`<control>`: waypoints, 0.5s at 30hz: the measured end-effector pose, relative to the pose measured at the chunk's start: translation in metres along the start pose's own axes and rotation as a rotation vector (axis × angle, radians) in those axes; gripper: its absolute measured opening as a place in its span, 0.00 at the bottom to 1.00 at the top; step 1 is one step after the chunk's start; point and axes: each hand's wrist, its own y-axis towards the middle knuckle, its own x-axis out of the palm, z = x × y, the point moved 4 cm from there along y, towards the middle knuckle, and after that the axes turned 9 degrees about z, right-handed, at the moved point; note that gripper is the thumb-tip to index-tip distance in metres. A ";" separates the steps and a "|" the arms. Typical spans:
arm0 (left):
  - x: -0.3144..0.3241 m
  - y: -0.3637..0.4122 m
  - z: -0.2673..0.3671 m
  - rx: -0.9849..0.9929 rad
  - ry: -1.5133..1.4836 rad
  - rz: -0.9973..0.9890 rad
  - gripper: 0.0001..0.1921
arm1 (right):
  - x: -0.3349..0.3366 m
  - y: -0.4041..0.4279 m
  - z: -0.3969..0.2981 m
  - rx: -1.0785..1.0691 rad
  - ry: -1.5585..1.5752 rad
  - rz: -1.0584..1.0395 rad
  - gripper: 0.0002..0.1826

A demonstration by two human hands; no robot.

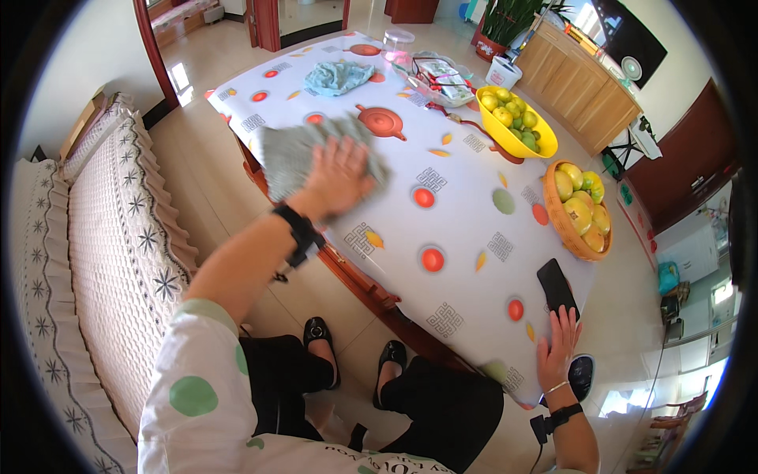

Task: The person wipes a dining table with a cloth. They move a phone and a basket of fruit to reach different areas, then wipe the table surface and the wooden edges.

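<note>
My left hand [339, 178] lies palm down on a grey-green cloth [290, 148], holding it against the white tabletop. The cloth is spread near the table's left long edge; hand and cloth are blurred. At the right end of the table, my right hand [558, 346] rests with its fingers extended, gripping nothing. Its fingertips reach the lower end of a black smartphone [555, 281]. The printed tablecloth [391, 237] bears teapots, red dots, leaves and knot patterns.
A yellow bowl [548, 145] and a wicker basket [553, 207] hold fruit along the far edge. Behind are a crumpled light-blue cloth [337, 78], a clear dish [414, 86] with several items and a clear plastic container [398, 41]. A quilted sofa [112, 237] stands to the left.
</note>
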 end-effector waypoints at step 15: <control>-0.023 0.007 0.043 0.189 -0.053 -0.145 0.38 | 0.001 -0.004 0.003 -0.015 -0.008 0.022 0.27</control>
